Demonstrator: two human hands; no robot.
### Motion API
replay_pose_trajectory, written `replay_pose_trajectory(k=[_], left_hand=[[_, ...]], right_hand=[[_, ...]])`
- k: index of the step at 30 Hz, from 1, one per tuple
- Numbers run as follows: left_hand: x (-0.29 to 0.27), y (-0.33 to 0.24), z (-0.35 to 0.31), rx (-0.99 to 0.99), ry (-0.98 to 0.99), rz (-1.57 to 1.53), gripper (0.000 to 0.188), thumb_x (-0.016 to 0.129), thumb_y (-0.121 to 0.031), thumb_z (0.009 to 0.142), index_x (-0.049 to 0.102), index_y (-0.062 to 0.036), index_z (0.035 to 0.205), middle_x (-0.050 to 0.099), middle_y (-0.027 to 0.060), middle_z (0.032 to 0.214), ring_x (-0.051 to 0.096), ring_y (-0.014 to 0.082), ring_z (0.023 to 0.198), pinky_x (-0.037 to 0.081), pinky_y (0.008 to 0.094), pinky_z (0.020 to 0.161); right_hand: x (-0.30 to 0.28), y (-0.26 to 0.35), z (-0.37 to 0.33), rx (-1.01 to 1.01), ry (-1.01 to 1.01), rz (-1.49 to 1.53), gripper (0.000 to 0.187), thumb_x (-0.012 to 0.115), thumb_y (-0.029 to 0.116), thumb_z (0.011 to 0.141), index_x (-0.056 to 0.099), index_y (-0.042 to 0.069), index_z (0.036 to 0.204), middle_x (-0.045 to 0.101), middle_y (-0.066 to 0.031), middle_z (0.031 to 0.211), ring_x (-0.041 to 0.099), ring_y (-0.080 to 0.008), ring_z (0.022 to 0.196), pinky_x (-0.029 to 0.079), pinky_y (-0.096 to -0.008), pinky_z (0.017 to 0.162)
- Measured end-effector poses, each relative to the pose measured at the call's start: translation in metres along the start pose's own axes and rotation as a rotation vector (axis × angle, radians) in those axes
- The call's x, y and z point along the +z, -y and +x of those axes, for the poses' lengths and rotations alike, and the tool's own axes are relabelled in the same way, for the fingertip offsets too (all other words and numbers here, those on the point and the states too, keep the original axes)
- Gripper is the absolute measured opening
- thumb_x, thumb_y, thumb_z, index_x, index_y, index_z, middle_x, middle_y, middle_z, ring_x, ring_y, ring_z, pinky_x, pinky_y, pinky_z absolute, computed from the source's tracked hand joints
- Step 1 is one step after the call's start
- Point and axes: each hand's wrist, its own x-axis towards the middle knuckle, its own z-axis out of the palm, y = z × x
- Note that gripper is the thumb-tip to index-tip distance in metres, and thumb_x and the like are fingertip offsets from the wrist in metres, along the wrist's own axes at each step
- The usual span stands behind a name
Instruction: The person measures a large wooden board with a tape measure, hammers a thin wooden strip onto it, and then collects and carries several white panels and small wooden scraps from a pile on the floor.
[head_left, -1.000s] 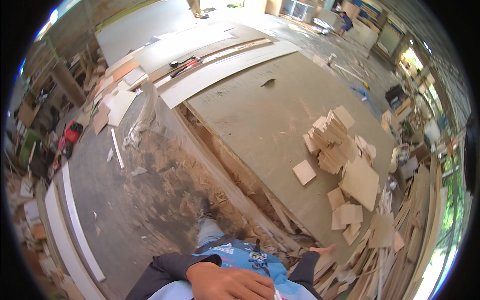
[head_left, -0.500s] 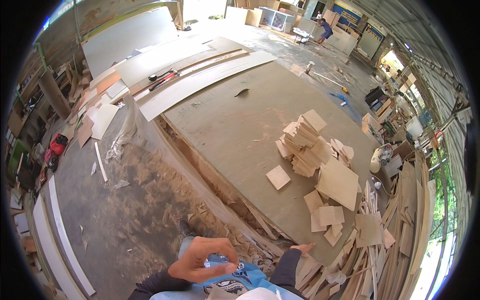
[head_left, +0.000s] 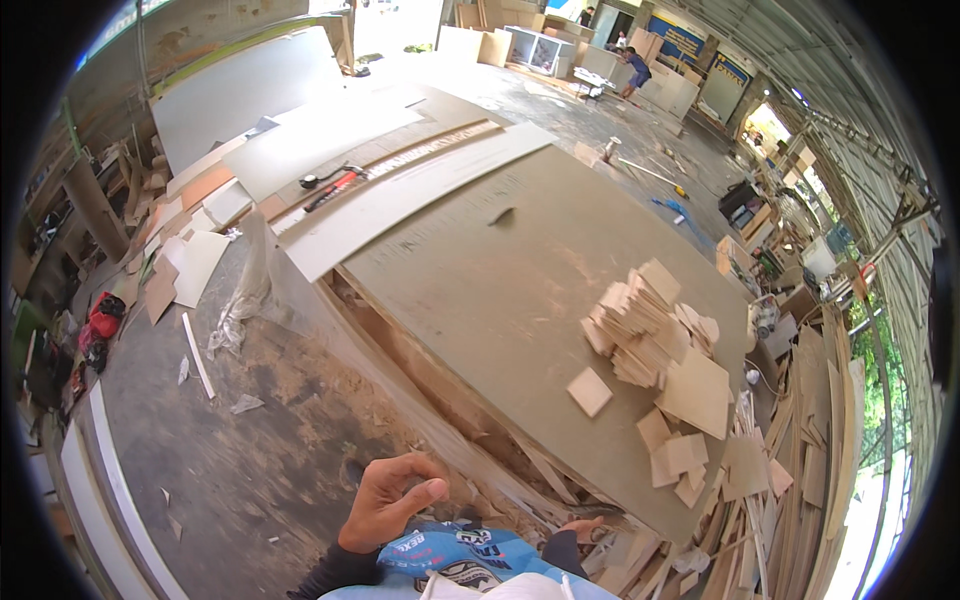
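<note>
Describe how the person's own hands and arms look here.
The left hand and right hand are ungloved. Dark, long sleeves reach to about the wrists, beside a blue shirt with printed lettering across its front.

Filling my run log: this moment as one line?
left hand: curled, seemingly empty; right hand: near panel edge; wooden squares: piled on panel

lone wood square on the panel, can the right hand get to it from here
Probably yes, with a stretch: the right hand is by the panel, whose bare top leads up to the square.
</note>
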Motion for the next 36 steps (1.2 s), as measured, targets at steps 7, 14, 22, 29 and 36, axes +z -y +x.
replay_pose_trajectory(k=[7, 14, 22, 29, 36], left_hand=[[-0.156, -0.040, 0.012, 0.126, -0.376, -0.118, 0.011, 0.063, -0.010, 0.091, 0.064, 0.0007, 0.088, 0.065, 0.0068, 0.077, 0.061, 0.0125, 0.071, 0.047, 0.0254, 0.069], [-0.291, -0.069, 0.039, 0.292, -0.635, -0.266, 0.011, 0.062, -0.011, 0.092, 0.062, -0.0009, 0.088, 0.064, 0.0073, 0.077, 0.060, 0.0143, 0.067, 0.048, 0.0269, 0.064], [-0.388, -0.065, 0.123, 0.230, -0.731, -0.434, 0.011, 0.060, -0.012, 0.094, 0.061, -0.0016, 0.090, 0.062, 0.0054, 0.080, 0.060, 0.0132, 0.068, 0.049, 0.0274, 0.064], [-0.522, -0.056, 0.245, 0.137, -0.803, -0.511, 0.010, 0.060, -0.014, 0.093, 0.062, -0.0037, 0.091, 0.062, 0.0032, 0.079, 0.060, 0.0142, 0.069, 0.048, 0.0278, 0.064], [-0.701, -0.038, 0.332, -0.014, -0.959, -0.421, 0.012, 0.061, -0.017, 0.089, 0.065, -0.0064, 0.093, 0.066, 0.0044, 0.078, 0.064, 0.0193, 0.073, 0.050, 0.0317, 0.068]], right_hand=[[0.094, -0.084, -0.119, 0.156, 0.727, -0.693, 0.050, 0.048, 0.044, 0.094, 0.061, -0.003, 0.103, 0.068, -0.0190, 0.093, 0.068, -0.0308, 0.070, 0.050, -0.0439, 0.059], [0.200, -0.059, -0.323, -0.347, 1.083, -0.892, 0.029, 0.065, 0.026, 0.089, 0.070, -0.002, 0.090, 0.071, -0.0099, 0.081, 0.069, -0.0200, 0.065, 0.051, -0.0349, 0.058], [0.249, -0.105, -0.370, -0.315, 1.116, -1.091, 0.025, 0.066, 0.025, 0.089, 0.071, 0.001, 0.095, 0.069, -0.0088, 0.079, 0.067, -0.0186, 0.064, 0.050, -0.0325, 0.055], [0.315, -0.224, -0.268, -1.252, 1.364, -1.605, 0.025, 0.065, 0.028, 0.080, 0.071, 0.007, 0.095, 0.071, -0.0181, 0.095, 0.068, -0.0368, 0.087, 0.052, -0.0488, 0.078], [0.392, -0.163, -0.454, -0.028, 1.259, -1.136, 0.027, 0.067, 0.016, 0.087, 0.067, -0.010, 0.095, 0.070, -0.0209, 0.088, 0.069, -0.0303, 0.073, 0.056, -0.0441, 0.066]])
